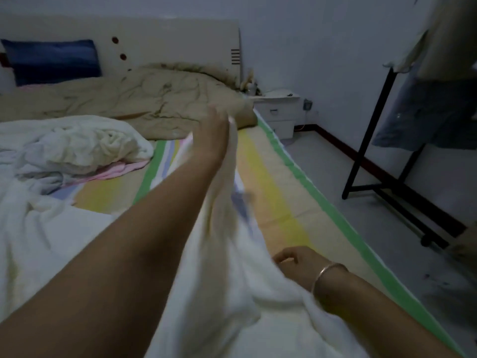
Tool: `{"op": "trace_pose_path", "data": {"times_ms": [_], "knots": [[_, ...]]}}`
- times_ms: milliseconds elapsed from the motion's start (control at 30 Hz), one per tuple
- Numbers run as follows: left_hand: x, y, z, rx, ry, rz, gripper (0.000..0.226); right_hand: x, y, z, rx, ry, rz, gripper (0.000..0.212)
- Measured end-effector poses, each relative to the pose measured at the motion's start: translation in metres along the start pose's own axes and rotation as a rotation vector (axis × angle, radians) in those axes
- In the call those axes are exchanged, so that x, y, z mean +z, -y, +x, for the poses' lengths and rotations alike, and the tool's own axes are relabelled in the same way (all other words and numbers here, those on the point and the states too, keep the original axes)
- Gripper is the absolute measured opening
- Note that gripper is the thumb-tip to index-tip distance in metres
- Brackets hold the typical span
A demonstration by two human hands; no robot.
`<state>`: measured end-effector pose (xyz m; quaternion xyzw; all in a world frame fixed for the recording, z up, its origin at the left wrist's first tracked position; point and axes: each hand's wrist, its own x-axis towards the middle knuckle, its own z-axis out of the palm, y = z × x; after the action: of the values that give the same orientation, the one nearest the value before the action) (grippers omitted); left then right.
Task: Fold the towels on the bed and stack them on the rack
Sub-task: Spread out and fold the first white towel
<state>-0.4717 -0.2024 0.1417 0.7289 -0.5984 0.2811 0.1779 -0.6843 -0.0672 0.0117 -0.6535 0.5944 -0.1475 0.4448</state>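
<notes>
**Head view: first towel lifted, folding not yet begun**

We see the white towel [222, 267] in the middle of the bed, rising from a loose spread near us to a peak at the left hand [214, 135]. That hand holds its top edge aloft. Blur hides how the fingers lie, but the cloth hangs from them. The right hand [296, 262], with a bracelet [327, 272] on its wrist, rests at the towel's lower right edge with its fingers curled. We cannot tell whether they pinch the cloth or only touch it.

We judge the task to be at its start. This towel shows no clean crease, only slack drapes. A heap of towels [77, 148] lies unfolded to the left. We see no folded stack on the black rack [370, 125], which stands on the floor [361, 228] well apart to the right, though only part of it is in view. All the folding and stacking is left to do.

The towel looks soft, thick and limp, and it falls in rounded folds. The heap is cream and white, with a pink piece at its base, all crumpled. Beneath lies a flat striped sheet [271, 182] in green, yellow and tan. A wrinkled beige quilt [154, 99] is bunched against the headboard [167, 40], beside a blue pillow [51, 60]. Hanging garments [438, 112] drape from the rack's top.
</notes>
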Motion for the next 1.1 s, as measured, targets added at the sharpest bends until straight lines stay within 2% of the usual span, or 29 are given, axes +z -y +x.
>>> {"op": "trace_pose_path", "data": {"times_ms": [33, 67, 100, 133, 167, 267, 367, 400, 500, 600, 700, 800, 867, 967, 1033, 1100], "knots": [[0.001, -0.003, 0.024, -0.011, -0.023, -0.106, 0.042, -0.005, -0.003, 0.011, 0.028, -0.168, 0.019, 0.012], [0.008, -0.008, 0.043, 0.021, 0.027, -0.224, 0.059, -0.012, -0.005, 0.023, 0.054, -0.317, 0.033, 0.011], [0.012, -0.011, 0.052, 0.053, 0.147, -0.322, 0.077, -0.019, -0.009, 0.033, 0.083, -0.434, 0.063, 0.009], [0.019, -0.013, 0.055, 0.07, 0.224, -0.377, 0.087, -0.025, -0.012, 0.041, 0.11, -0.505, 0.092, 0.008], [0.022, -0.013, 0.05, 0.1, 0.264, -0.42, 0.087, -0.029, -0.017, 0.046, 0.148, -0.533, 0.108, 0.008], [0.047, -0.008, -0.001, 0.246, 0.327, -0.488, 0.063, -0.03, -0.031, 0.051, 0.21, -0.487, 0.055, 0.013], [0.051, -0.005, -0.08, 0.243, 0.432, -0.611, 0.046, -0.027, -0.034, 0.044, 0.223, -0.469, -0.005, 0.004], [0.048, -0.006, -0.104, 0.232, 0.444, -0.645, 0.042, -0.026, -0.034, 0.041, 0.217, -0.46, -0.023, 0.006], [0.022, -0.002, -0.174, 0.15, 0.425, -0.724, 0.026, -0.021, -0.031, 0.017, 0.173, -0.414, -0.09, 0.025], [-0.018, 0.011, -0.232, 0.086, 0.381, -0.76, 0.001, -0.02, -0.034, -0.016, 0.155, -0.365, -0.205, 0.048], [-0.056, 0.017, -0.281, 0.119, 0.499, -0.776, 0.023, -0.021, -0.041, -0.042, 0.193, -0.268, -0.327, 0.052], [-0.077, 0.018, -0.318, 0.252, 0.628, -0.712, 0.05, -0.022, -0.052, -0.06, 0.195, -0.216, -0.338, 0.046], [-0.078, 0.018, -0.337, 0.387, 0.635, -0.586, 0.06, -0.021, -0.062, -0.07, 0.197, -0.237, -0.283, 0.047], [-0.071, 0.02, -0.354, 0.584, 0.47, -0.355, 0.043, -0.02, -0.074, -0.086, 0.184, -0.332, -0.174, 0.048], [-0.073, 0.021, -0.355, 0.587, 0.386, -0.196, 0.043, -0.023, -0.079, -0.099, 0.175, -0.423, -0.131, 0.044], [-0.082, 0.016, -0.36, 0.586, 0.332, -0.133, 0.041, -0.032, -0.086, -0.116, 0.167, -0.486, -0.136, 0.042]]}}
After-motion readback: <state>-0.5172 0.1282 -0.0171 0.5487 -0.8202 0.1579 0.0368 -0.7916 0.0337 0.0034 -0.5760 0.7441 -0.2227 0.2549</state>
